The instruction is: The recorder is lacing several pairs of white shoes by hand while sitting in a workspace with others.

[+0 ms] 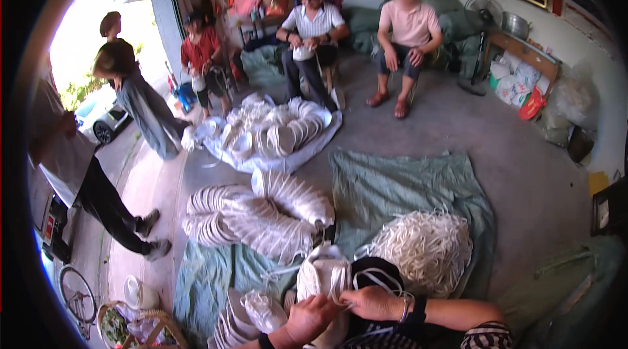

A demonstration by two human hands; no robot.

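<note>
White mask stack [325, 277], a bundle of stacked white cup-shaped masks with elastic straps, stands upright at the lower centre of the view, just in front of the person's lap. Both forearms enter from the bottom edge and meet at the bundle. The left hand [311, 317] is curled around the lower side of the bundle, fingers closed against it. The right hand [371, 303], with a dark band at the wrist, lies palm down beside the top of the bundle, its fingers pinching thin white elastic straps [374, 275] that loop over a dark cloth. Just beyond the right hand sits one loose heap of white straps [428, 249] on a green tarp [399, 182] spread over the grey concrete floor [523, 172]. Two long rows of nested masks [255, 215] lie on the tarp to the left, and one more pile rests on a white sheet [275, 130] farther back. Three people sit along the far wall and two stand by the bright open doorway on the left. One standing fan [483, 12] is at the back right.
</note>
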